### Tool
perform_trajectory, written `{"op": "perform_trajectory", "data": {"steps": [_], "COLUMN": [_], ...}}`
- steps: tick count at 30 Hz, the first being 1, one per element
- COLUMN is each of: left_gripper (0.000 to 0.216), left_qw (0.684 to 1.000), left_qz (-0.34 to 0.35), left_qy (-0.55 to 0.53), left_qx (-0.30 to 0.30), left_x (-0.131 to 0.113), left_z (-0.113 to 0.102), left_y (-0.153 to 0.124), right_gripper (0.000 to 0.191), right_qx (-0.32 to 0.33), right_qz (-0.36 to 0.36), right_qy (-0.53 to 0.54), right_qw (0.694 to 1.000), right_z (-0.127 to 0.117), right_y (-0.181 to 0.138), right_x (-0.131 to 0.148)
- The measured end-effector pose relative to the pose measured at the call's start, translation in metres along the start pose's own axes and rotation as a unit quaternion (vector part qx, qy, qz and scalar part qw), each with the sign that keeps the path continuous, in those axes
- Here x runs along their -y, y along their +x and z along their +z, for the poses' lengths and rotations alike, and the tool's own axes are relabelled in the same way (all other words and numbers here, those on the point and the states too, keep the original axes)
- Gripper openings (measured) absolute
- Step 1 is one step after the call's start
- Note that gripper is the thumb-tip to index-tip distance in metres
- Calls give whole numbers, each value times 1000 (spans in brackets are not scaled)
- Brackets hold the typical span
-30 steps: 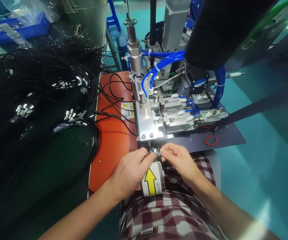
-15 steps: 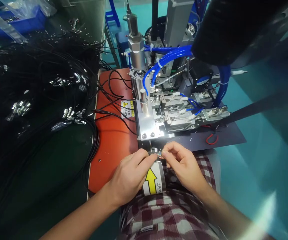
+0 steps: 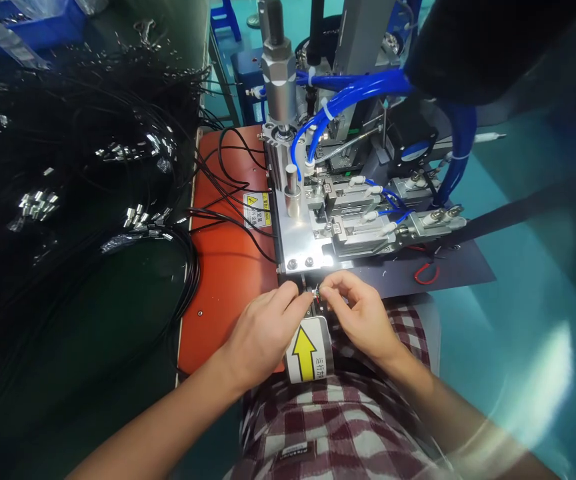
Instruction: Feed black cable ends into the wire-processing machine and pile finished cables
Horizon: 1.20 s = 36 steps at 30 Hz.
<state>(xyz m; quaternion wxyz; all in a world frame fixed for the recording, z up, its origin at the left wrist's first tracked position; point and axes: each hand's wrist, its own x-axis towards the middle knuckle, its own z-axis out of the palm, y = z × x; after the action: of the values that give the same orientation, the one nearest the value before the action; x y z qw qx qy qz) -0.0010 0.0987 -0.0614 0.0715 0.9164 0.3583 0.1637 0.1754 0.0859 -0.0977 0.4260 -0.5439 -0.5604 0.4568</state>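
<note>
Thin coloured wires fan out between my fingertips at the front of the machine. My left hand is closed, thumb and index finger pinching the base of these wires from the left; the cable behind them is hidden under the hand. From the right, my right hand pinches the wire tips between thumb and forefinger, its other fingers curled. Just below the wires is a white label with a yellow arrow on the machine's front piece.
Black cables cross the orange panel into the machine. More cables with shiny metal ends are heaped on the left table. Blue air hoses arch above the metal cylinders. Red-handled pliers lie on the dark plate at right.
Both hands have shifted slightly up and closer to the machine, with the wires still between them. The camera view has moved a little, and the coloured wires appear more spread.
</note>
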Motion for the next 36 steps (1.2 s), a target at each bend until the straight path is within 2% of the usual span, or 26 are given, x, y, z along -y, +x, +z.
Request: {"op": "perform_trajectory", "data": {"steps": [10, 36], "left_gripper": [33, 32], "left_qw": [999, 1000], "left_qz": [-19, -12], "left_qy": [27, 21], "left_qx": [26, 14], "left_x": [-1, -2], "left_z": [0, 1], "left_y": [2, 2], "right_gripper": [11, 10], "right_qx": [-18, -25], "right_qz": [1, -38], "right_qy": [-17, -40], "right_qw": [1000, 998], "right_z": [1, 0], "right_y": [-1, -2], "right_x": [-1, -2]}}
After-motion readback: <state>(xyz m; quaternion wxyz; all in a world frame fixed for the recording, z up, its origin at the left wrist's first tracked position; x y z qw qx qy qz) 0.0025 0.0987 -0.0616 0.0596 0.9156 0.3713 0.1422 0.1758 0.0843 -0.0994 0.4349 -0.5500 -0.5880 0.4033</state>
